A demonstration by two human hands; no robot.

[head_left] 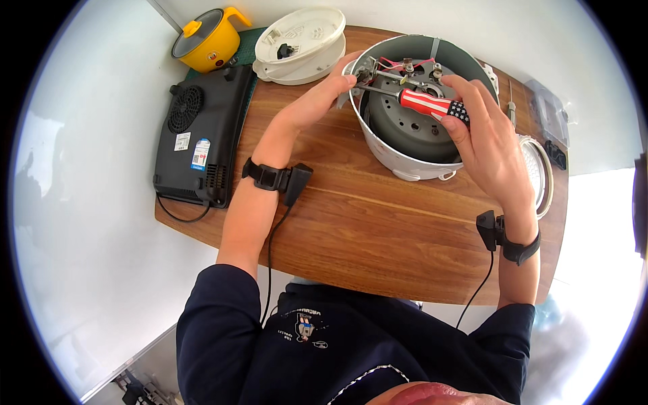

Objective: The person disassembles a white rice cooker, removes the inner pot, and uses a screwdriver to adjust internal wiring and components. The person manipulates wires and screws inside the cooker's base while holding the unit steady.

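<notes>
- The brown wood-grained table (378, 236) carries everything in front of the person.
- The round white-walled appliance housing (395, 160), grey inside, sits toward the table's far edge, its opening facing up.
- The flat black rectangular appliance (210, 111) lies at the left, its round fan grille uppermost.
- The shallow white plastic cover (307, 42) sits beyond, between that appliance and the housing.
- The rounded yellow pot (219, 52) stands at the far left corner.
- The right hand (489, 138) has its fingers grasping the screwdriver's handle.
- The left hand (324, 94) is at the housing's left rim; I cannot tell whether its fingers grip anything.
- The screwdriver (425, 102), red-and-white striped with a starred black end, crosses the housing's opening, its shaft pointing toward the left fingertips.
</notes>
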